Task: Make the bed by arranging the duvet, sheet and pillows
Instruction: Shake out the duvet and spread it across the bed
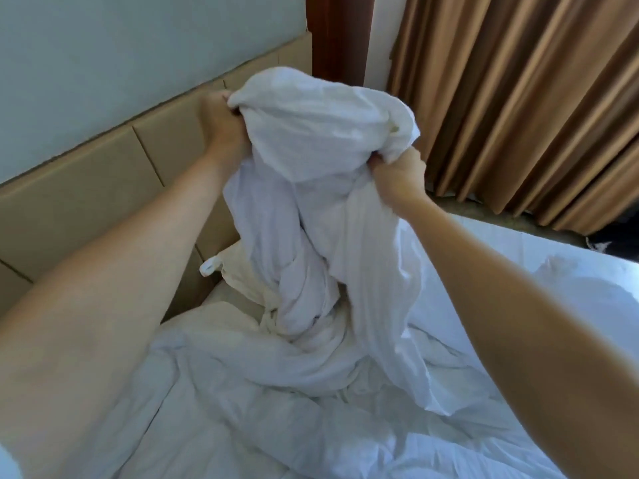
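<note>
A crumpled white duvet (311,209) is lifted in a bunch above the bed, its lower part trailing down onto the mattress. My left hand (223,122) grips its upper left corner near the headboard. My right hand (397,178) clutches a fold on its right side, a little lower. A cream pillow (235,274) lies against the headboard, mostly hidden behind the hanging duvet. The white sheet (501,271) covers the mattress to the right, wrinkled.
A tan padded headboard (103,188) runs along the left under a pale wall. Brown curtains (518,105) hang at the right behind the bed. A dark wooden post (340,36) stands in the corner. A dark object (619,240) lies on the floor by the curtains.
</note>
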Tool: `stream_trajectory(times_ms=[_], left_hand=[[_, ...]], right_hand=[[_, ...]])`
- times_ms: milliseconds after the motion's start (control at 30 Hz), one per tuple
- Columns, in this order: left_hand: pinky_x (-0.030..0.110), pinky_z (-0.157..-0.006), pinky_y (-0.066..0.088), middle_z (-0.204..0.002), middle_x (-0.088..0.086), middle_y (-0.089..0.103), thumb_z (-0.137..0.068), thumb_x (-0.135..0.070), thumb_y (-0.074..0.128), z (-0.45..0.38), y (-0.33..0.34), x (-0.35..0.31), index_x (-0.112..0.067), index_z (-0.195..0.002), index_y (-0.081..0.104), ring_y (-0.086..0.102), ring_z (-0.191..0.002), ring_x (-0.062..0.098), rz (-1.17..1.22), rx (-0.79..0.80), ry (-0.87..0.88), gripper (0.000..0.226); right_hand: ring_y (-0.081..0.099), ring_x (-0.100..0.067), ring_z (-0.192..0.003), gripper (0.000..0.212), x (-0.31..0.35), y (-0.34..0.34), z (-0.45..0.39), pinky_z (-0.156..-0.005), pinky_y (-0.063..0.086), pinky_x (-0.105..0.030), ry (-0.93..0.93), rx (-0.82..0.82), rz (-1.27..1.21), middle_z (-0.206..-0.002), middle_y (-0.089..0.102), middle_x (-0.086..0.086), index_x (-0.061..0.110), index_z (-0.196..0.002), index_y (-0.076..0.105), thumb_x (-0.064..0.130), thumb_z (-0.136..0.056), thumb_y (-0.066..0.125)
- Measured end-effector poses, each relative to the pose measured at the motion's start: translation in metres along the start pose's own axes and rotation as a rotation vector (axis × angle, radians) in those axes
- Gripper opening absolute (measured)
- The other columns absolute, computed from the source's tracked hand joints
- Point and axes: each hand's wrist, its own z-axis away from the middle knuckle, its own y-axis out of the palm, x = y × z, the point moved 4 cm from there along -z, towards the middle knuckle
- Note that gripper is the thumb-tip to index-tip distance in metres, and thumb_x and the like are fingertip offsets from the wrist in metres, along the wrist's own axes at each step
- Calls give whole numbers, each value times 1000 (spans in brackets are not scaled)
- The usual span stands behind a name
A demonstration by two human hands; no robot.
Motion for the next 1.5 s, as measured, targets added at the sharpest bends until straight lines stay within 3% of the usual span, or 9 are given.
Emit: stream_trajectory(times_ms=[233,367,567,733,1000,1067,1133,1267,1500], left_hand=[[31,-54,33,-54,-3,41,-74,-17,53,-18,19,36,-18,-50,41,45,-72,4,-196,160,-3,26],[49,-94,45,-127,30,55,-91,-23,61,-13,32,124,4,-106,60,49,-125,43,-838,564,-338,31],[35,-37,52,-87,28,65,-92,3,57,-18,48,140,8,-96,58,64,-56,34,-552,559,-801,6],[25,-72,53,-113,8,60,-95,3,51,-121,83,71,-3,-112,63,58,-102,19,-115,263,-398,21],[29,-68,47,-87,9,66,-81,-24,48,-245,133,-45,-24,-63,45,63,-80,18,84,-61,76,18],[39,-92,49,-120,11,58,-88,-33,45,-235,151,-31,-28,-98,57,57,-103,21,56,119,24,16],[44,-112,33,-156,19,22,-94,-25,56,-208,166,13,-24,-152,22,35,-138,33,-296,361,-85,67],[26,-100,36,-152,15,35,-92,-6,60,-112,163,108,-8,-151,28,38,-137,29,-477,694,-181,67],[34,-110,32,-159,9,27,-91,-52,60,58,110,274,-10,-155,18,33,-142,29,-599,902,-702,87]], right_hand=[[52,-24,-97,51,-4,31,-44,-77,42,-35,-32,108,178,-112,58,-4,24,-136,48,36,-87,54],[57,-31,-93,43,-37,61,-73,-72,43,-38,-53,392,687,-107,62,-9,14,-121,59,43,-92,47],[59,-26,-109,38,-51,78,-88,-79,42,-34,-115,350,1187,-117,62,-4,23,-135,52,33,-101,40],[70,-30,-68,28,-17,90,-144,-57,60,-34,414,350,199,-97,67,-11,6,-120,60,22,-97,58],[53,-22,-116,48,60,43,-222,-93,42,-25,-263,-81,96,-135,54,-10,8,-140,47,27,-95,50],[45,-23,-131,60,52,45,-233,-87,42,-25,-251,11,330,-149,43,-7,12,-153,29,30,-99,51],[50,-31,-126,73,24,62,-246,-56,48,-28,-147,107,521,-149,40,-8,11,-155,21,31,-94,56],[57,-29,-101,58,-48,116,-227,-67,54,-29,67,348,575,-120,49,-11,2,-144,38,23,-93,55],[64,-23,-106,29,-140,194,-100,-88,57,-40,366,844,464,-129,61,-10,4,-127,56,18,-102,50]])
